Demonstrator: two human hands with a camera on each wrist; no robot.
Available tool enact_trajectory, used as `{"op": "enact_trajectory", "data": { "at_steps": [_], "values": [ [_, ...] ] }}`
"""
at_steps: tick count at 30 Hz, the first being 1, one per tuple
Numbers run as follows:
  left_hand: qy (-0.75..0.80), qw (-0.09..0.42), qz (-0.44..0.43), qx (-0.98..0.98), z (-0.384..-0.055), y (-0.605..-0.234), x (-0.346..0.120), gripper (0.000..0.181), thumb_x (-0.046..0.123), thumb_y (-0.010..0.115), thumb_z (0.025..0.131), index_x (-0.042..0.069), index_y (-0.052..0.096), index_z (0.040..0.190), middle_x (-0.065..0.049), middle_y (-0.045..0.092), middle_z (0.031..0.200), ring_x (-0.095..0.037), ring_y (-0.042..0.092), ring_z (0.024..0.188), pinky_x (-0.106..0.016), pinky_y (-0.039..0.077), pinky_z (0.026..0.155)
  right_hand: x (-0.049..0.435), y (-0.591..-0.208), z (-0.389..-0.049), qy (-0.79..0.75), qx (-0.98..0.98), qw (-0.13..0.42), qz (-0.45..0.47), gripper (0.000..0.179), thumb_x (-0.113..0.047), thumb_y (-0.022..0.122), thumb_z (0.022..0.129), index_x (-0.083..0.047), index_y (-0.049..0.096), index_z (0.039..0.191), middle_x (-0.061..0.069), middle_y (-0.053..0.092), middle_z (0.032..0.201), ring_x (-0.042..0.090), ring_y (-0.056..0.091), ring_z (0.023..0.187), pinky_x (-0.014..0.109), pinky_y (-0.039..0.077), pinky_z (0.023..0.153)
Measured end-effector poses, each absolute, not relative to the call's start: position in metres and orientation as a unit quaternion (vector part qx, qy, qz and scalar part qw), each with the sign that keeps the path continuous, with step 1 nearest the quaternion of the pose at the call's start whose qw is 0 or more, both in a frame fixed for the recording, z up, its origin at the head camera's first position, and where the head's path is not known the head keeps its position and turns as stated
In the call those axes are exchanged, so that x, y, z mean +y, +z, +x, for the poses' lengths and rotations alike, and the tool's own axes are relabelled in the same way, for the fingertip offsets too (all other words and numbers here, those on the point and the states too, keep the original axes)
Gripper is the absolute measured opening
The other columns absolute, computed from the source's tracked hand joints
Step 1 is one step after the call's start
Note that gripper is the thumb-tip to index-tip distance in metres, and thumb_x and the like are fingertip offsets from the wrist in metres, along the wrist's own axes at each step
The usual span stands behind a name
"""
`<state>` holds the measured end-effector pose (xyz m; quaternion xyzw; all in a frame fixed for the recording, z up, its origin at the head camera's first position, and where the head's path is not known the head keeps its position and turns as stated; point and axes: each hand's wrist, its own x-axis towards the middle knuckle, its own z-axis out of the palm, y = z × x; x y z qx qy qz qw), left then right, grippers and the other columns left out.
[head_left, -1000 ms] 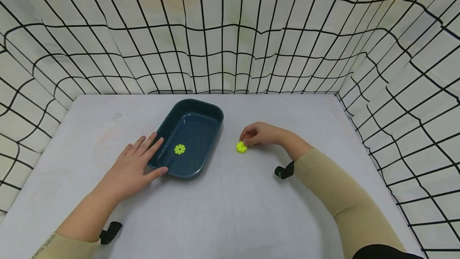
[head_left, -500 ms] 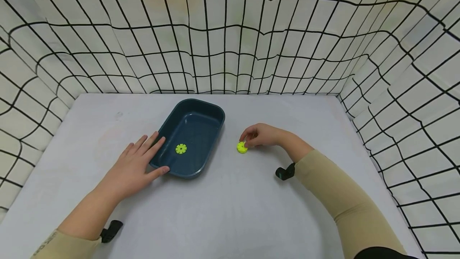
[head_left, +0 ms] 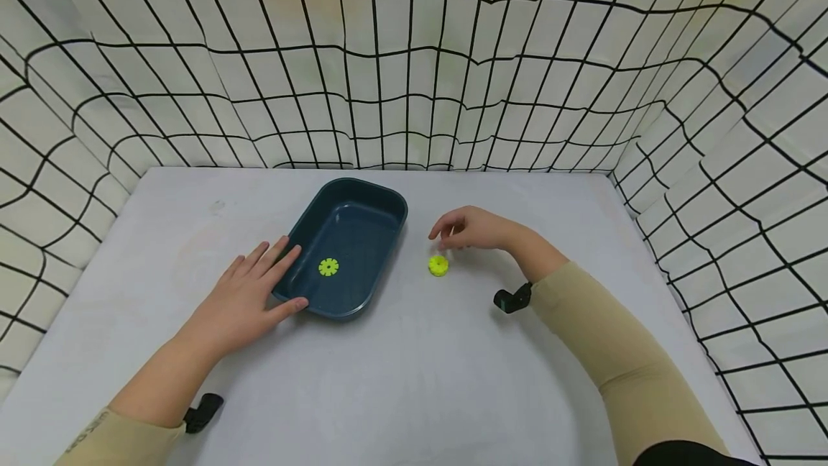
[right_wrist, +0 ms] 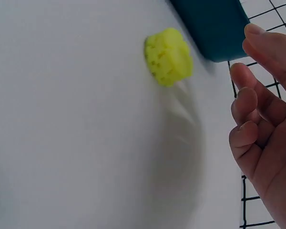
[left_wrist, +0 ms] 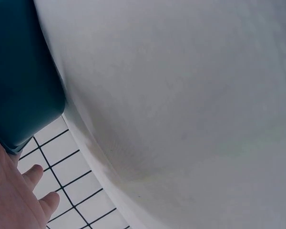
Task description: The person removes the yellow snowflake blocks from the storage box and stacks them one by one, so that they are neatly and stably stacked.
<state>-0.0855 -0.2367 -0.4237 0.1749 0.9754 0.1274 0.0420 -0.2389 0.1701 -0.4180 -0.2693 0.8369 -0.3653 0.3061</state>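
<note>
A dark blue rectangular tray (head_left: 352, 236) lies left of the middle of the table, with one yellow-green notched disc (head_left: 328, 267) on its floor. My left hand (head_left: 242, 300) rests with spread, straight fingers on the tray's near left rim; the left wrist view shows it beside the tray's outer wall (left_wrist: 24, 71). Right of the tray, a small stack of yellow-green notched discs (head_left: 438, 265) sits on the table. My right hand (head_left: 475, 227) hovers just above and behind that stack, its fingers loosely bent and holding nothing. In the right wrist view, a gap separates the fingertips from the stack (right_wrist: 168, 57).
White cloth covers the table (head_left: 401, 380). Black netting (head_left: 414, 63) over white sheeting rises behind the table and along both sides. A black wrist mount (head_left: 513, 298) sticks out from the right sleeve, and another (head_left: 203, 412) from the left.
My right hand has let go of the disc stack and lifted slightly away from it. The stack stays on the table. My left hand keeps its place on the tray.
</note>
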Motion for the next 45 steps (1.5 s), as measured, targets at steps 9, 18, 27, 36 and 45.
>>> {"op": "enact_trajectory", "data": {
  "at_steps": [9,18,27,36,45],
  "values": [
    [0.123,0.041,0.172,0.976,-0.085,-0.426,-0.236,0.094,0.070,0.052,0.090,0.019,0.018,0.160,-0.011,0.010,0.166,-0.041,0.013,0.149,-0.065,0.012,0.116,0.141,-0.400,-0.242,-0.364,0.825,0.300,-0.312,0.030,-0.024,0.072,0.093,-0.011,0.071,0.120,0.003,0.066,0.099,0.022,0.061,0.088,0.033,0.050,0.074],
    [0.118,0.041,0.172,0.977,-0.084,-0.426,-0.235,0.094,0.072,0.051,0.090,0.019,0.017,0.161,-0.010,0.010,0.166,-0.040,0.013,0.149,-0.065,0.012,0.116,0.097,-0.387,-0.245,-0.359,0.802,0.301,-0.370,0.034,-0.023,0.073,0.092,-0.009,0.070,0.123,0.002,0.066,0.098,0.019,0.062,0.092,0.031,0.053,0.079],
    [0.120,0.048,0.168,0.977,-0.086,-0.426,-0.234,0.095,0.072,0.051,0.089,0.020,0.018,0.160,-0.010,0.010,0.166,-0.041,0.012,0.149,-0.065,0.011,0.116,0.049,-0.381,-0.244,-0.305,0.800,0.311,-0.412,0.036,-0.027,0.075,0.091,-0.012,0.070,0.123,0.000,0.065,0.096,0.014,0.060,0.091,0.026,0.051,0.081],
    [0.119,0.044,0.171,0.977,-0.086,-0.424,-0.234,0.094,0.071,0.051,0.090,0.019,0.018,0.160,-0.011,0.011,0.166,-0.042,0.013,0.149,-0.065,0.012,0.116,0.013,-0.398,-0.241,-0.212,0.822,0.299,-0.435,0.039,-0.029,0.075,0.090,-0.019,0.068,0.127,-0.005,0.065,0.097,0.008,0.058,0.088,0.019,0.050,0.075],
    [0.119,0.047,0.172,0.977,-0.086,-0.423,-0.235,0.093,0.070,0.051,0.091,0.019,0.018,0.160,-0.011,0.010,0.166,-0.042,0.013,0.149,-0.065,0.011,0.116,-0.011,-0.407,-0.233,-0.134,0.834,0.304,-0.441,0.044,-0.031,0.073,0.092,-0.023,0.063,0.134,-0.005,0.061,0.099,0.009,0.055,0.087,0.019,0.047,0.073]
  ]
}}
